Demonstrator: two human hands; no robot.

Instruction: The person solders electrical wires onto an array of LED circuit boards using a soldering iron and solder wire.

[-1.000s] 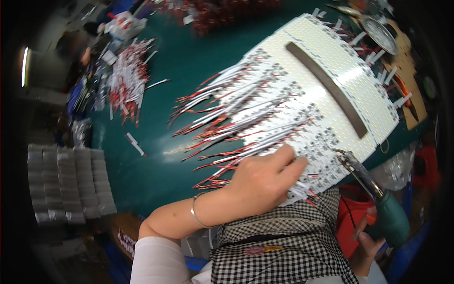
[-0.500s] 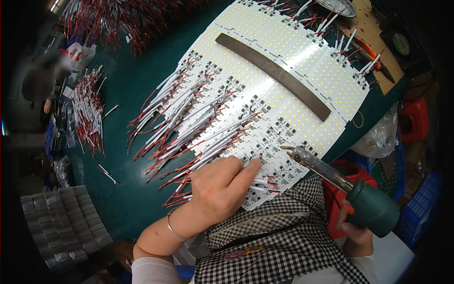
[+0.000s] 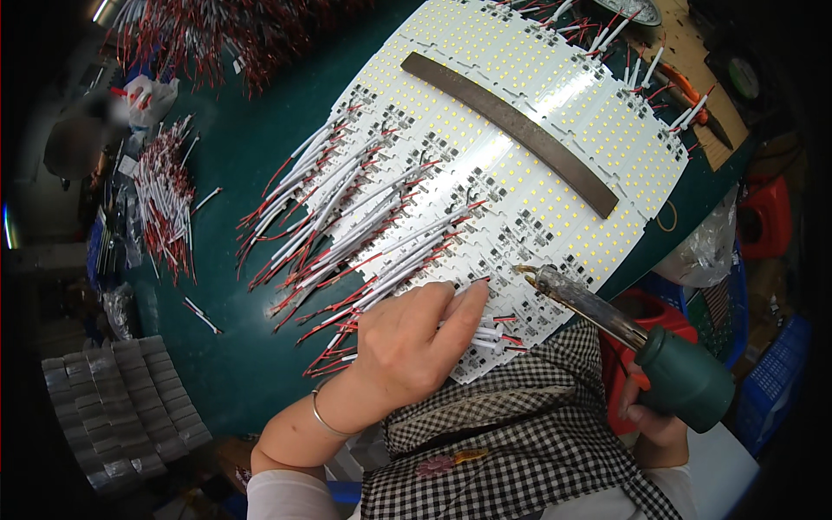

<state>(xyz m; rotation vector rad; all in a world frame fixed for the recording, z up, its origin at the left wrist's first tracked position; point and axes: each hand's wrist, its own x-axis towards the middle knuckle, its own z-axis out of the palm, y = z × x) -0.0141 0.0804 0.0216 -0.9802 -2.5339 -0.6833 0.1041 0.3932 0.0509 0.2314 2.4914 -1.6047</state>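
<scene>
My left hand [image 3: 418, 340], with a bangle at its wrist, is closed in a pinch over the lower part of a white LED circuit board panel [image 3: 542, 186]. A small reddish wire end shows at its fingertips; most of that wire is hidden. Around the hand lie white-sleeved wires [image 3: 403, 269] with red and black ends, in rows along the panel. In my right hand [image 3: 654, 422] is a soldering iron [image 3: 685, 377] with a thick green handle. Its tip hovers or rests over the panel, just right of the left fingertips; contact cannot be made out.
A curved dark metal bar [image 3: 511, 130] lies across the panel. On the green table [image 3: 234, 347] are a loose wire pile [image 3: 165, 199] and a large wire bundle [image 3: 234, 35]. Orange-handled pliers [image 3: 693, 100] and a metal dish [image 3: 637, 9] sit far right. Grey stacked blocks [image 3: 121, 407] stand near left.
The whole view has shifted slightly, with the panel a little further right. Both hands keep nearly the same grip and place over the panel; a reddish wire end now shows at the left fingertips.
</scene>
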